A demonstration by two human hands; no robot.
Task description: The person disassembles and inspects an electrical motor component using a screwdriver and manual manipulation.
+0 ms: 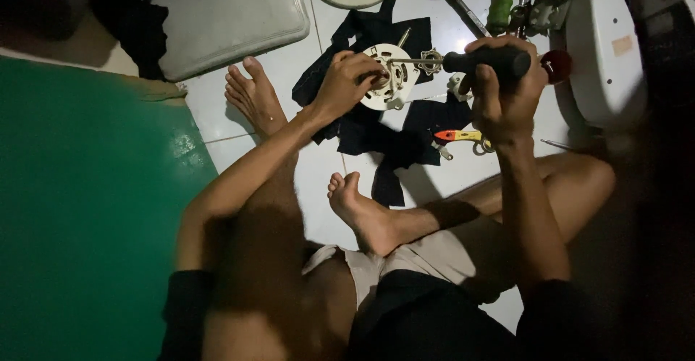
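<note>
Fingers of the right hand (pixel 504 93) are wrapping a black-handled screwdriver (pixel 486 61); left hand (pixel 347 82) fingers are seemingly pinching the white round part (pixel 391 86) beside its tip.

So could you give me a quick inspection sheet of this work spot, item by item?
Surface: white tiled floor, with a green mat at the left.
Job's things: round white slotted disc lying on a black cloth; screwdriver with a black handle, its shaft reaching to the disc.
Clutter: small yellow and red tool, green-handled tool, grey lid, white curved casing.
Hands: left hand rests on the disc; right hand has its fingers wrapped round the screwdriver handle.
Cables: nothing seen.
Surroundings: dim light; the person sits on the floor, bare feet beside the cloth.
</note>
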